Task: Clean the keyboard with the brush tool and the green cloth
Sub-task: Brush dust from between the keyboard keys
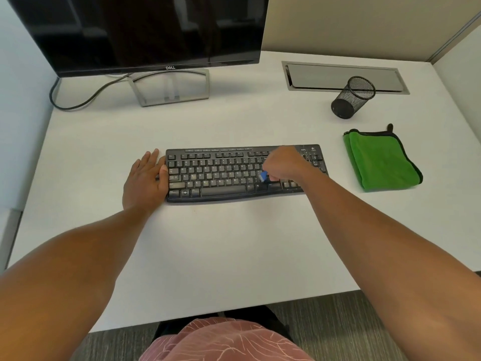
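A black keyboard (221,175) lies flat in the middle of the white desk (234,243). My left hand (145,178) rests flat on the desk against the keyboard's left end, thumb on its edge. My right hand (285,164) is closed in a fist over the right part of the key field, holding a small blue brush tool (263,176) whose tip touches the keys. Most of the brush is hidden in the fist. A folded green cloth (380,162) with black trim lies on the desk to the right of the keyboard, apart from it.
A dark monitor (145,29) on a metal stand (169,87) sits at the back left, its cable (67,102) looping on the desk. A black mesh pen cup (351,99) stands at the back right, in front of a metal cable hatch (343,76). Partition walls enclose the desk.
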Available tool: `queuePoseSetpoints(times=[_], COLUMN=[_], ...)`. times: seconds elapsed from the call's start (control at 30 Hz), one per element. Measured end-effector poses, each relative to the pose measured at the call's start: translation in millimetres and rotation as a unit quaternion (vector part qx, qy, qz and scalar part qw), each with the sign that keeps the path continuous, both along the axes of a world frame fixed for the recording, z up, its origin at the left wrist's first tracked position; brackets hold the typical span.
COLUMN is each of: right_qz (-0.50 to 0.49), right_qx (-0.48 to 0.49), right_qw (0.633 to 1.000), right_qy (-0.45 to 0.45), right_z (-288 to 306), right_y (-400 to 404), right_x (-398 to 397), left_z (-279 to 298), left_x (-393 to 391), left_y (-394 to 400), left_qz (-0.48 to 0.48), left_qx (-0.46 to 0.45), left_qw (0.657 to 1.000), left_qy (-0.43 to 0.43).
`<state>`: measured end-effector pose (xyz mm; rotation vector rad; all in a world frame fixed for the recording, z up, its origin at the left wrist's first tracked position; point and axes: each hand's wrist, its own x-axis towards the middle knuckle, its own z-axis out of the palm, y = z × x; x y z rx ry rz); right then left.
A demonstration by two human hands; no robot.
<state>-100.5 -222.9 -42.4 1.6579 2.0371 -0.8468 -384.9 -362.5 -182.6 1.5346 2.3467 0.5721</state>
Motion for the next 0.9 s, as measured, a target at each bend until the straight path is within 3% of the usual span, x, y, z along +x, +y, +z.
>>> queuePoseSetpoints(times=[0.27, 0.47, 0.63, 0.73, 0.9], right_qz=[0.078, 0.099, 0.198, 0.177, 0.206], right_qx=[-0.038, -0.031, 0.003, 0.042, 0.012], right_qw=[0.995, 0.988, 0.980, 0.976, 0.977], right_qy=[-0.053, 0.110, -0.020, -0.118, -0.061], right_z=[2.2, 3.4, -4.2, -2.8, 4.3], right_y=[1.1, -1.9, 6.6, 17.1, 22.2], right_x=[2.3, -8.9, -1.2, 13.5, 8.0], left_z=[0.0, -0.8, -4.6, -3.5, -3.2], left_x=[-0.1, -0.4, -2.5, -1.4, -1.3], left_y=[0.4, 0.7, 1.3, 0.9, 0.8], left_qz=[-0.001, 0.000, 0.002, 0.000, 0.002], left_qx=[0.001, 0.004, 0.000, 0.000, -0.002], left_qw=[1.000, 1.000, 1.000, 1.000, 1.000], left_qy=[-0.002, 0.001, 0.002, 0.005, 0.006])
